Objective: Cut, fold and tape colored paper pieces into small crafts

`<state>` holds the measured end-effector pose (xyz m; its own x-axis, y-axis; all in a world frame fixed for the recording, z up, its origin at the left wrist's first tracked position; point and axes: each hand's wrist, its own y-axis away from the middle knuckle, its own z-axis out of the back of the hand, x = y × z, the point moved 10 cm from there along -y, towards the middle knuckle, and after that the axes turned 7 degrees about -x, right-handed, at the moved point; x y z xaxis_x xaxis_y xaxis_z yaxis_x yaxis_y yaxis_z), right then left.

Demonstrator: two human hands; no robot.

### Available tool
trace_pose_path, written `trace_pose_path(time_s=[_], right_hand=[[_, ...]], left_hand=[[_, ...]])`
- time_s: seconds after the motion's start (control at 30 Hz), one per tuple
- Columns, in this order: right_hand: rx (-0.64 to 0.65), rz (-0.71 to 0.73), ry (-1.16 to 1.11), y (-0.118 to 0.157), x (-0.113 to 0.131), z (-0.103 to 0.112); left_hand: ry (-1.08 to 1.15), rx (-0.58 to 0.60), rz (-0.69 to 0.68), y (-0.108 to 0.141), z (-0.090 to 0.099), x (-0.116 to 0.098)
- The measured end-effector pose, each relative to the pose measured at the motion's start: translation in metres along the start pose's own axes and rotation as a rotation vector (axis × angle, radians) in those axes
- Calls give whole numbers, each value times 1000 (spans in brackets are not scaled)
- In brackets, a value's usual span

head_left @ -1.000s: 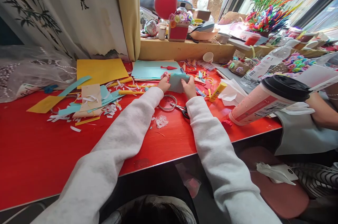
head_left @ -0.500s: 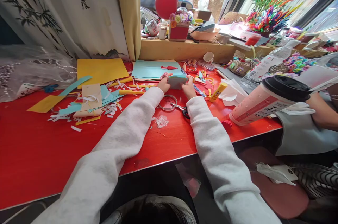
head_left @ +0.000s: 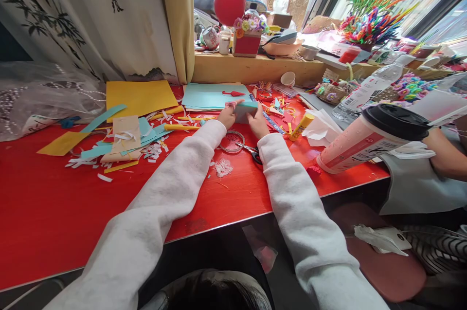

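Observation:
A small folded blue paper (head_left: 243, 113) is held up between my two hands over the red table (head_left: 146, 212). My left hand (head_left: 227, 114) grips its left side, with a finger along the top edge. At its right side, my right hand (head_left: 259, 121) pinches the paper with thumb and fingers. Behind it lies a stack of light blue sheets (head_left: 207, 95) with a red paper piece (head_left: 233, 93) on top. Nearer me are a roll of clear tape (head_left: 232, 142) and scissors (head_left: 253, 151) with black handles.
Yellow sheets (head_left: 140, 100) and paper scraps (head_left: 126, 137) spread on the left. A glue stick (head_left: 301, 126), a large pink cup (head_left: 359, 144) and a plastic bottle (head_left: 372, 87) stand right. Another person's arm (head_left: 443, 154) shows at the right edge.
The blue paper has tilted and its lighter top face now shows. My right hand has shifted slightly, and my left finger reaches along the paper's top edge.

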<state>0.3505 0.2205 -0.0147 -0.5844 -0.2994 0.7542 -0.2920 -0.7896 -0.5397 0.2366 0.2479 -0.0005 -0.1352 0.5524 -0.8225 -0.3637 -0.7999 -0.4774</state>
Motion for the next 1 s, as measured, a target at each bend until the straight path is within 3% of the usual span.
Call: trace_pose_path(time_s=[0.17, 0.37, 0.57, 0.87, 1.0], right_hand=[[-62, -84, -47, 5, 5, 8], [-15, 31, 8, 10, 28, 10], [-19, -17, 52, 11, 25, 11], [-35, 78, 44, 13, 34, 14], [-63, 18, 72, 12, 28, 16]], left_hand=[[-99, -29, -122, 3, 4, -20], [-172, -51, -118, 3, 2, -11], [-161, -47, -151, 3, 2, -12], [-151, -10, -104, 3, 1, -5], [-158, -3, -70, 2, -1, -2]])
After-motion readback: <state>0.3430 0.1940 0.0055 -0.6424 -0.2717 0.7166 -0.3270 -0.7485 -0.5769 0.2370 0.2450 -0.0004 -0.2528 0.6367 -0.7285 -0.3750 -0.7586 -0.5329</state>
